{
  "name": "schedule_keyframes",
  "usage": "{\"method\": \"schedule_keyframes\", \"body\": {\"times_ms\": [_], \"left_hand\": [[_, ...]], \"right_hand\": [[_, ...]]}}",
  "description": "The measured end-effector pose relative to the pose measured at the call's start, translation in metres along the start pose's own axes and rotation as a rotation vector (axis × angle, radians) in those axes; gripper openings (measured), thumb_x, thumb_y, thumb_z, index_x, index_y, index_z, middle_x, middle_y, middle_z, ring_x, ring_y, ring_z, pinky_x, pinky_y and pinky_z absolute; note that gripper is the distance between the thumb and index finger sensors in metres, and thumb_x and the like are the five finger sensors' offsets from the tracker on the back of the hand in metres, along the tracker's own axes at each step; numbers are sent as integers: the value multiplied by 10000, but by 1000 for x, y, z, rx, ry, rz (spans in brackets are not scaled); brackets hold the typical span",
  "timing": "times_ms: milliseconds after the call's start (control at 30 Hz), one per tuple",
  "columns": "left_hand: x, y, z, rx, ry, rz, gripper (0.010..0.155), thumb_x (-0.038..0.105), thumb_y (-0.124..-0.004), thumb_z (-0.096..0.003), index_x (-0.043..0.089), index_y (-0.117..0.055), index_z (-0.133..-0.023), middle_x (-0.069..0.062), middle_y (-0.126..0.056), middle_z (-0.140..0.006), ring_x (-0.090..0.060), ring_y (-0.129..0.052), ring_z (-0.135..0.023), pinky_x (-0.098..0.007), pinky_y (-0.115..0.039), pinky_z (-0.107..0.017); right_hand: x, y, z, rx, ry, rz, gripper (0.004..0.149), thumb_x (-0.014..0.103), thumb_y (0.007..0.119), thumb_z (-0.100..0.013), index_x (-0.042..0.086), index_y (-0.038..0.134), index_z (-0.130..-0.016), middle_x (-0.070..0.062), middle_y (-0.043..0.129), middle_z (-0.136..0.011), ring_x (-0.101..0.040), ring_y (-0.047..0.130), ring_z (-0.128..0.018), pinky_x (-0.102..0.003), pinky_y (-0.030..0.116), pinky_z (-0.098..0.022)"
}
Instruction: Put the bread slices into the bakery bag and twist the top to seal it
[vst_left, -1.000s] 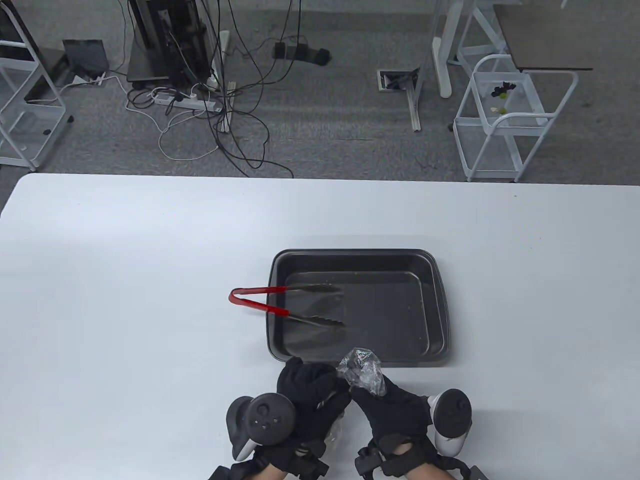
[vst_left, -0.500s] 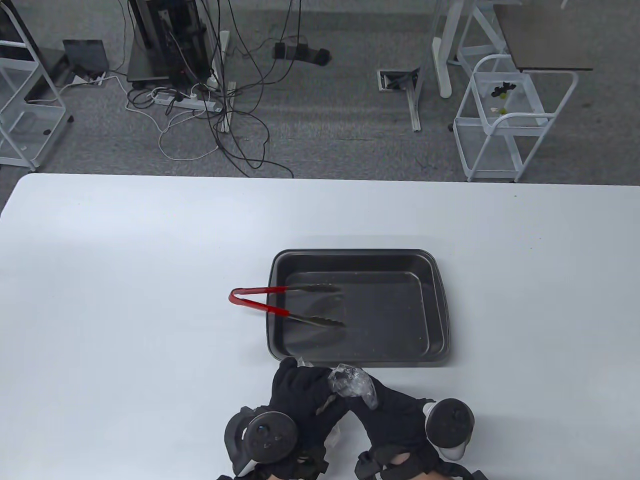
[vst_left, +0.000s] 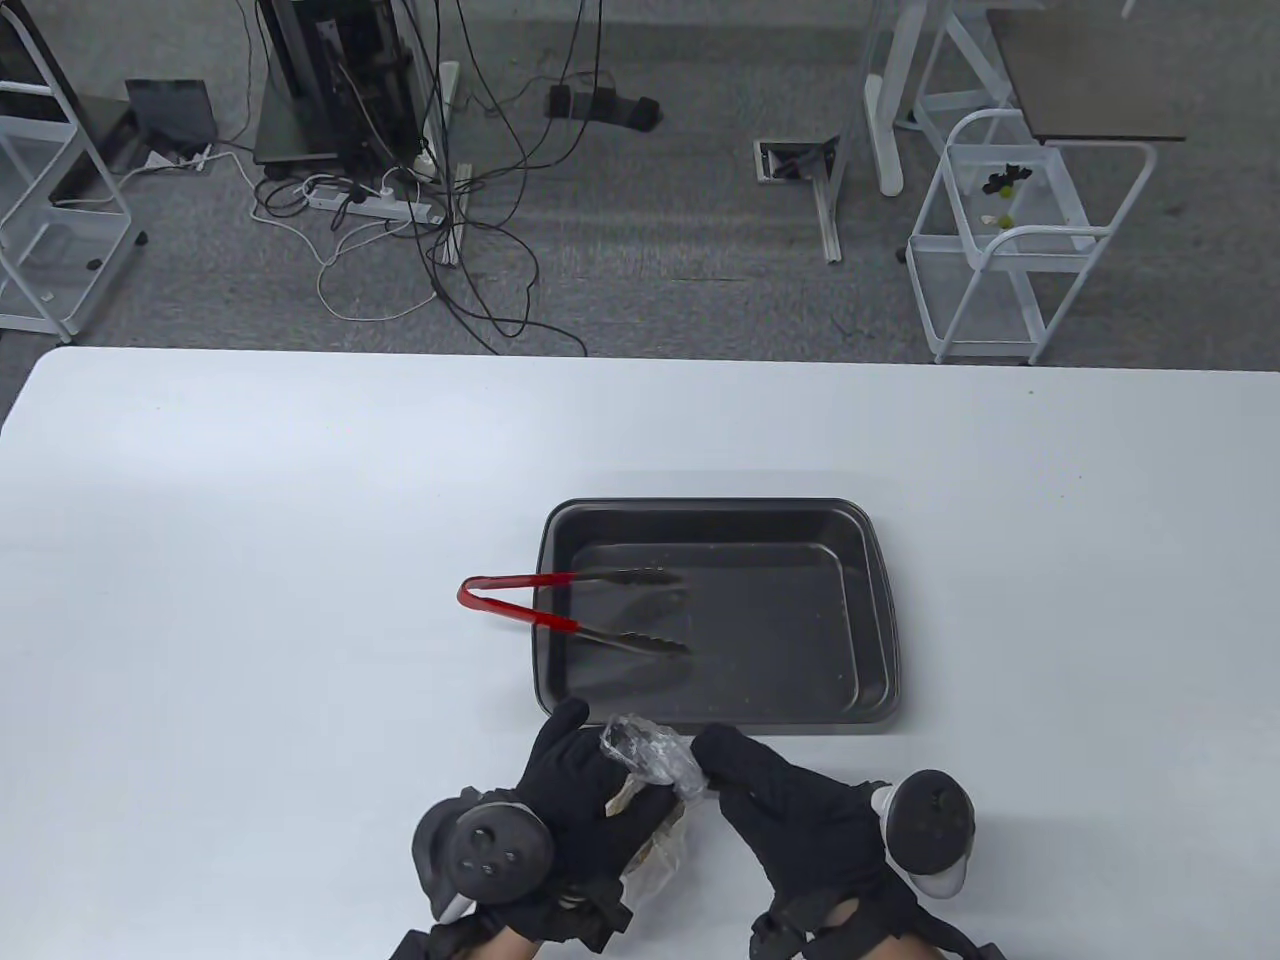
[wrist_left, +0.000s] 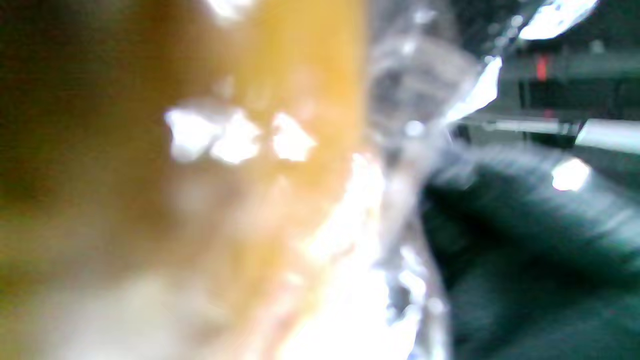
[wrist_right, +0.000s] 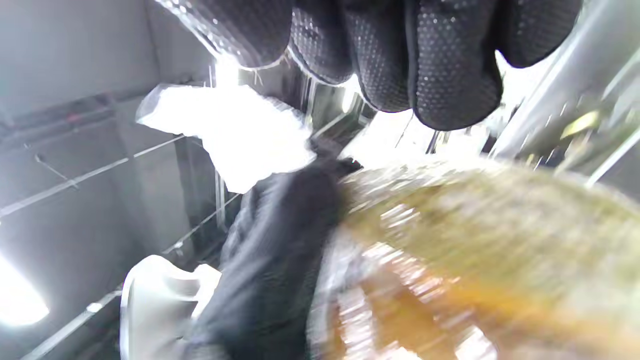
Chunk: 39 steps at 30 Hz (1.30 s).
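Observation:
The clear bakery bag (vst_left: 655, 760) stands near the table's front edge, its crumpled, twisted top leaning left between my two hands. My left hand (vst_left: 585, 760) wraps the bag's body from the left and hides most of it. My right hand (vst_left: 715, 760) grips the neck from the right, with its fingers (wrist_right: 440, 75) curled over the plastic. Golden-brown bread (wrist_left: 280, 150) fills the left wrist view behind glossy film. The bread (wrist_right: 475, 240) also shows inside the bag in the right wrist view, with my left hand (wrist_right: 270, 260) against it.
A dark baking tray (vst_left: 720, 515) lies just beyond my hands. Red-handled tongs (vst_left: 520, 600) rest over its left rim with their tips inside. Past the table's far edge are floor cables and white carts.
Both hands slid left and slightly toward the front edge with the bag. The twisted top swung from above my right hand to lean left. My right hand turned, its tracker moving right.

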<state>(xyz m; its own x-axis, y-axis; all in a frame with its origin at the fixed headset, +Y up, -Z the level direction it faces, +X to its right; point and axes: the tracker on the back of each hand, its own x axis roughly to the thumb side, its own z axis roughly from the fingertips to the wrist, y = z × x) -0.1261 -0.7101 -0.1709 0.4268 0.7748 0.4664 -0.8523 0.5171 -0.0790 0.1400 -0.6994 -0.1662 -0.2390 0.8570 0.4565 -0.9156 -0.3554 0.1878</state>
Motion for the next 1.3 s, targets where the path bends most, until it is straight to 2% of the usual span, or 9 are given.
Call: {"method": "schedule_keyframes", "body": {"times_ms": [133, 367, 467, 567, 800, 933, 1067, 1133, 1300], "left_hand": [[-23, -2, -5, -169, 42, 287, 523, 447, -985, -433, 282, -794, -891, 11, -921, -850, -223, -993, -756, -649, -527, -823], [-29, -16, -8, -321, 11, 476, 524, 411, -977, -436, 261, -790, -902, -10, -919, -863, -233, -993, -762, -659, -529, -823], [-27, -19, -8, -319, 3, 427, 522, 404, -985, -425, 251, -804, -890, -17, -937, -847, -233, -1010, -745, -658, -546, -817], [-26, -20, -7, -304, 10, 384, 522, 403, -987, -422, 247, -809, -887, -20, -943, -843, -231, -1018, -737, -658, -555, -815], [-13, -18, -2, -215, -43, 190, 518, 418, -1001, -414, 269, -818, -876, -2, -950, -835, -216, -1024, -731, -653, -560, -819], [2, -13, 5, -60, -89, 13, 515, 429, -1004, -411, 275, -825, -868, 3, -956, -825, -213, -1028, -717, -654, -564, -819], [12, -13, 9, -6, -80, -106, 512, 439, -1004, -416, 269, -826, -865, -2, -960, -816, -215, -1034, -701, -656, -568, -812], [10, -11, 9, 10, -50, -68, 512, 446, -999, -423, 262, -825, -868, -7, -964, -810, -220, -1038, -691, -655, -573, -806], [5, -8, 11, 31, 48, -9, 511, 458, -994, -433, 244, -828, -866, -17, -974, -796, -207, -1051, -671, -650, -587, -798]], "right_hand": [[5, 4, -1, 33, -62, 241, 577, 303, 771, -482, 29, 731, -988, -334, 723, -984, -570, 809, -797, -705, 580, -618], [5, 22, -2, 163, -56, 187, 589, 298, 781, -487, 35, 701, -1008, -329, 658, -1025, -577, 749, -846, -716, 538, -640], [3, 24, -1, 169, -54, 168, 583, 301, 794, -483, 11, 717, -984, -326, 673, -1012, -565, 759, -843, -711, 546, -640], [7, 19, 0, 79, -70, 206, 482, 293, 837, -464, 24, 840, -865, -303, 765, -960, -540, 819, -799, -702, 573, -629], [7, 22, 0, 210, -10, 76, 472, 255, 817, -466, -106, 829, -770, -320, 659, -1018, -559, 718, -875, -718, 514, -651], [2, 22, 0, 278, 51, -113, 479, 234, 807, -479, -143, 801, -775, -361, 559, -1048, -610, 612, -906, -741, 446, -655], [16, 17, 5, 255, -55, 176, 531, 269, 789, -481, -114, 793, -848, -371, 525, -1066, -626, 595, -912, -750, 440, -653], [25, 15, 10, 231, -154, 376, 618, 300, 810, -480, -52, 691, -973, -348, 488, -1092, -616, 568, -939, -747, 421, -674], [38, 29, 19, 114, -382, 708, 667, 361, 861, -438, -33, 718, -956, -319, 563, -1076, -579, 646, -925, -733, 466, -673]]}}
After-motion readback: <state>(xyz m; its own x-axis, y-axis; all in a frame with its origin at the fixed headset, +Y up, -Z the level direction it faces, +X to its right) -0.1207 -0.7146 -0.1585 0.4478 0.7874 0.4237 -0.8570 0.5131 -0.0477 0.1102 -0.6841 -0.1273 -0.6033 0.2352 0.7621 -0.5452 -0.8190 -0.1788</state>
